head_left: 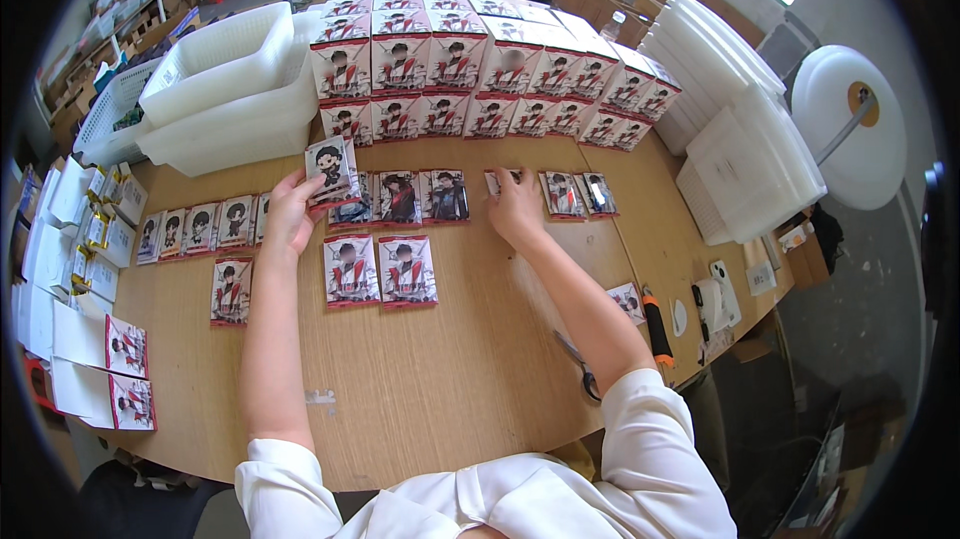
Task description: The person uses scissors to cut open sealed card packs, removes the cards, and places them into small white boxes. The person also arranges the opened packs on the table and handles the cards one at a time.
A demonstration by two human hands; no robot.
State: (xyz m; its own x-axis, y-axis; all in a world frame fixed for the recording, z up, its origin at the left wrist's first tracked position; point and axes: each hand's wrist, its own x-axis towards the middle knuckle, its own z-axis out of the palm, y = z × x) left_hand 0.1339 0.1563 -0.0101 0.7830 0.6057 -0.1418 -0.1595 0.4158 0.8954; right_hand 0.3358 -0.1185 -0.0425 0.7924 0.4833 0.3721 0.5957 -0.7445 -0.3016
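- I'm looking into a cluttered workroom, at a wooden tabletop (450, 369) with printed boxes (400, 119) stacked along its far edge and a white tub (230, 129) by the far left corner.
- My left hand (292, 204) is closed on a small bunch of flat packets (328, 164), held up over the far left part of the tabletop; the thumb lies near their lower edge.
- My right hand (517, 206) is half curled, fingertips over a loose packet (496, 182) lying toward the far edge; I can't make out whether they pinch it.
- I'd judge these packets light and thin, fairly stiff when flat, with shiny wrapping that could slide in a bunch.
- I'd pinch the long sides or a lower corner, gently, since bending might crease them.
- The scissors (580, 367) lie toward the near right corner, well apart.
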